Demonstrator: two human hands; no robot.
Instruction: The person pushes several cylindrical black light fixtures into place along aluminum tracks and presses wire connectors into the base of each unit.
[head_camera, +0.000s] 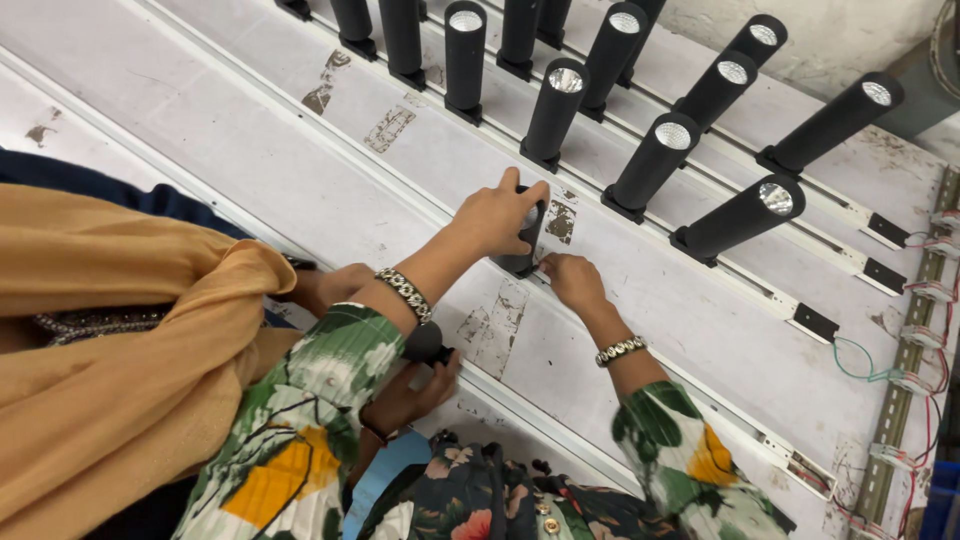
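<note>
My left hand (497, 215) is closed around a black cylindrical spot lamp (524, 250) that stands on the white track (640, 330) of the slanted board. My right hand (572, 280) rests just right of the lamp's base, fingertips on the track beside it, holding nothing that I can see. Both my wrists carry bead bracelets and both sleeves are floral. The lamp's lens is hidden under my left hand.
Rows of black spot lamps (655, 160) stand on parallel tracks further up the board. A person in an orange scarf (120, 330) is at my left, one hand (415, 390) holding another black lamp (425, 343). Wired terminals (905, 360) run down the right edge.
</note>
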